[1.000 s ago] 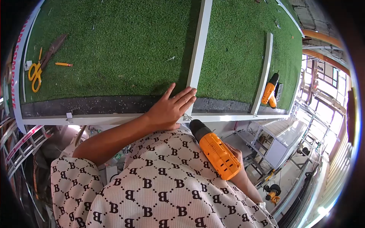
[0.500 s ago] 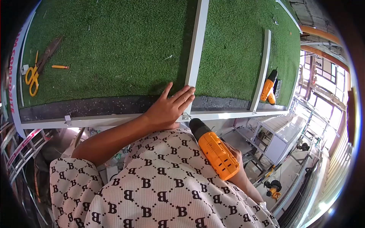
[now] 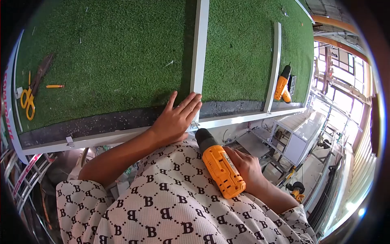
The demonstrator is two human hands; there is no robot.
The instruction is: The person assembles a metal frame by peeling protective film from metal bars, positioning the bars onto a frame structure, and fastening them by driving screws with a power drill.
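An orange and black cordless drill points up and left, its black chuck end at a small metal bracket on the frame's near edge. My right hand is closed around the drill, its grip partly hidden. My left hand lies with fingers outstretched over the corner where a long white bar meets the white front rail. Its fingertips rest on the bar, while the thumb side reaches over the green turf. Whatever bit sits in the chuck is too small to make out.
Yellow-handled scissors and a pencil stub lie on the turf at left. A second orange drill rests beyond a shorter white bar at right. A white cabinet and metal lengths stand lower right.
The view has turned slightly, so the frame and tools sit further left. More of my right hand shows behind the drill. My left hand stays on the bar's corner.
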